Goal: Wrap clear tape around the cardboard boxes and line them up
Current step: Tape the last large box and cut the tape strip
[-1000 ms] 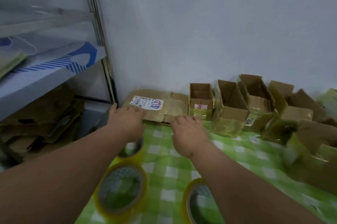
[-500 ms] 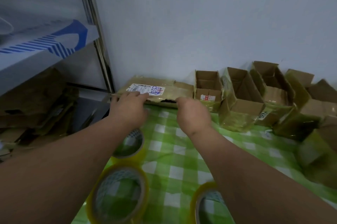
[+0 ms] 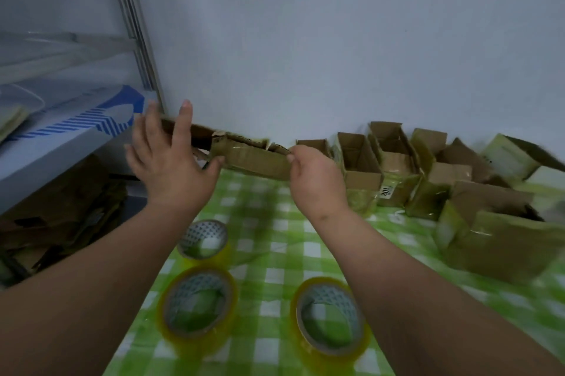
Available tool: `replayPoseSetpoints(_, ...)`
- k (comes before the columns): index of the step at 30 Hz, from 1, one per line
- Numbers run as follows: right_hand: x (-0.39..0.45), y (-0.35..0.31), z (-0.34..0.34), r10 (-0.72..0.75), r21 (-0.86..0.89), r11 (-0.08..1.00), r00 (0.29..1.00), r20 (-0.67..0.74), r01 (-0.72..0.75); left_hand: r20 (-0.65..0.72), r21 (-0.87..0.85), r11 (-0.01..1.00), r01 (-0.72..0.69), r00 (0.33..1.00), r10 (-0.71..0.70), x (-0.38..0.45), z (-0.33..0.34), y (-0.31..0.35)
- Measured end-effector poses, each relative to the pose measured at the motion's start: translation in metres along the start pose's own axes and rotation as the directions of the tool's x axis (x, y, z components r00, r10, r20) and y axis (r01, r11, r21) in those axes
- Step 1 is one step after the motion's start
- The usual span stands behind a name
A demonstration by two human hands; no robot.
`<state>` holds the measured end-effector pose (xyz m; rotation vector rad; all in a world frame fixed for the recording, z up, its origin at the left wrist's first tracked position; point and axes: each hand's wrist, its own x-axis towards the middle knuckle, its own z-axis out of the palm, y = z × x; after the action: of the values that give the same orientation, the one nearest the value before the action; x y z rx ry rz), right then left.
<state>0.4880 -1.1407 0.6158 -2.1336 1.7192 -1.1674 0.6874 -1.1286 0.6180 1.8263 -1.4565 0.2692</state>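
A flat, tape-wrapped cardboard box (image 3: pixel 253 158) stands tilted up on its long edge against the wall at the far end of the table. My left hand (image 3: pixel 171 158) spreads its fingers over the box's left end, thumb underneath. My right hand (image 3: pixel 312 173) pinches the box's right top corner. To the right, several open taped boxes (image 3: pixel 360 167) stand in a row along the wall. Three rolls of clear tape lie on the green checked cloth: one (image 3: pixel 203 241) far, one (image 3: pixel 197 305) near left, one (image 3: pixel 330 317) near right.
A metal shelf unit (image 3: pixel 70 134) stands at the left, with a blue-and-white carton on it and flattened cardboard (image 3: pixel 55 222) beneath. Larger taped boxes (image 3: pixel 501 238) crowd the right edge of the table. The grey wall closes the far side.
The flat box, lying label-up a second ago, has been lifted and tipped onto its edge against the wall. Both hands rose with it; my left hand's fingers have spread out.
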Motion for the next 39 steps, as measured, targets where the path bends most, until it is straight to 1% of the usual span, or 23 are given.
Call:
replayPoseSetpoints(2, -0.01, -0.001, -0.02, 0.024, 0.025, 0.999, 0.999, -0.029, -0.024, -0.017, -0.089, 0.996, 0.033, 0.999, -0.034, -0.004, -0.016, 0.008)
replayPoseSetpoints(3, -0.015, -0.002, -0.03, 0.031, 0.031, 0.999, 0.999, -0.038, -0.03, -0.008, -0.172, 0.984, 0.043, 0.999, -0.046, -0.006, -0.024, 0.011)
replayPoseSetpoints(5, -0.025, -0.004, -0.048, 0.033, 0.038, 0.999, 0.998, -0.047, -0.031, 0.034, -0.366, 0.929, 0.054, 0.998, -0.044, -0.014, -0.037, 0.022)
replayPoseSetpoints(7, -0.034, -0.005, -0.064, 0.041, 0.065, 0.997, 0.997, -0.06, -0.038, 0.047, -0.461, 0.886, 0.043, 0.999, -0.024, -0.025, -0.047, 0.035)
replayPoseSetpoints(11, -0.05, 0.003, -0.086, 0.115, 0.17, 0.981, 0.987, -0.11, -0.095, 0.084, -0.472, 0.88, 0.048, 0.996, -0.009, -0.042, -0.057, 0.059)
replayPoseSetpoints(16, -0.067, 0.023, -0.112, 0.234, 0.214, 0.955, 0.964, -0.123, -0.204, 0.122, -0.402, 0.916, -0.021, 0.99, 0.076, -0.06, -0.053, 0.074)
replayPoseSetpoints(17, -0.068, 0.027, -0.116, 0.254, 0.234, 0.947, 0.959, -0.122, -0.221, 0.138, -0.401, 0.916, -0.017, 0.987, 0.079, -0.061, -0.051, 0.076)
replayPoseSetpoints(19, -0.069, 0.035, -0.123, 0.29, 0.27, 0.93, 0.949, -0.126, -0.248, 0.198, -0.444, 0.896, 0.023, 0.978, 0.073, -0.064, -0.047, 0.081)
replayPoseSetpoints(23, -0.069, 0.05, -0.126, 0.336, 0.275, 0.915, 0.934, -0.12, -0.295, 0.334, -0.579, 0.807, 0.119, 0.937, 0.101, -0.068, -0.029, 0.079)
replayPoseSetpoints(25, -0.07, 0.056, -0.12, 0.36, 0.278, 0.904, 0.929, -0.09, -0.323, 0.41, -0.63, 0.752, 0.193, 0.905, 0.112, -0.072, -0.019, 0.076)
replayPoseSetpoints(27, -0.07, 0.061, -0.113, 0.375, 0.318, 0.886, 0.925, -0.061, -0.338, 0.473, -0.642, 0.713, 0.282, 0.878, 0.079, -0.075, -0.011, 0.074)
replayPoseSetpoints(29, -0.069, 0.065, -0.106, 0.37, 0.345, 0.877, 0.928, -0.039, -0.335, 0.484, -0.643, 0.706, 0.297, 0.872, 0.074, -0.077, -0.004, 0.072)
replayPoseSetpoints(31, -0.067, 0.068, -0.103, 0.352, 0.377, 0.871, 0.935, -0.034, -0.315, 0.48, -0.669, 0.689, 0.28, 0.87, 0.113, -0.077, 0.0, 0.07)
replayPoseSetpoints(33, -0.067, 0.069, -0.102, 0.325, 0.415, 0.863, 0.946, -0.019, -0.288, 0.467, -0.676, 0.703, 0.219, 0.866, 0.179, -0.075, 0.0, 0.069)
replayPoseSetpoints(34, -0.067, 0.07, -0.102, 0.306, 0.423, 0.863, 0.952, -0.005, -0.275, 0.463, -0.662, 0.729, 0.173, 0.86, 0.216, -0.074, -0.002, 0.07)
replayPoseSetpoints(36, -0.066, 0.073, -0.103, 0.266, 0.386, 0.887, 0.964, 0.017, -0.252, 0.468, -0.632, 0.767, 0.11, 0.844, 0.263, -0.068, -0.003, 0.074)
replayPoseSetpoints(39, -0.064, 0.076, -0.106, 0.195, 0.334, 0.921, 0.979, 0.058, -0.203, 0.499, -0.649, 0.745, 0.158, 0.827, 0.259, -0.057, -0.003, 0.078)
